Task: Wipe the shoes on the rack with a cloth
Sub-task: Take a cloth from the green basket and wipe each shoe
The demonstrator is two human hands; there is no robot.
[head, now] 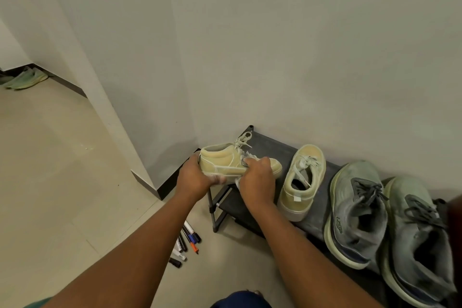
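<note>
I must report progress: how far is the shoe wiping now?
Nothing looks clearly finished. In hand: the left hand holds a yellow shoe while the right hand presses a cloth on it. Left: its twin and two dusty grey shoes on the rack.

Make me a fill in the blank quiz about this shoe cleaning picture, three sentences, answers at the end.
1. The left hand holds a yellow shoe by its ____ end.
2. The right hand presses a white cloth against the ____ shoe.
3. The number of shoes resting on the black rack is ____.

Missing words: heel; yellow; three
</note>
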